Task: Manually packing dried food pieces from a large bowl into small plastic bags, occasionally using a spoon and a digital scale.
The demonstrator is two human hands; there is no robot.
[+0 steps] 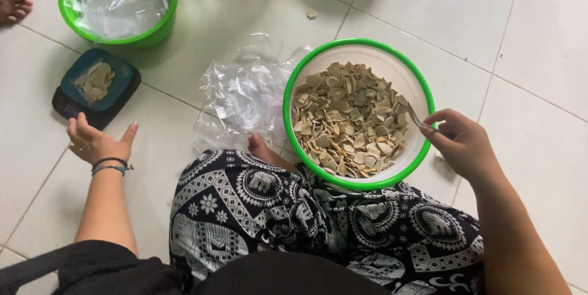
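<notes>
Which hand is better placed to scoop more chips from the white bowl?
Right. The right hand already holds a spoon over the chips in the bowl; the left hand rests by the scale.

Bare tile (539,56) open at right, crumpled plastic bags (242,96) between bowl (422,96) and scale (98,87), perhaps passable

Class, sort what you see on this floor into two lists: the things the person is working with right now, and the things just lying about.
In use:
- right hand holding a metal utensil
- green-rimmed bowl of pale chips
- left hand beside the dark scale

Lying about:
- crumpled clear bags
- second green bowl, lined with plastic
- stray chip on the tiles
- another person's foot, top left
</notes>
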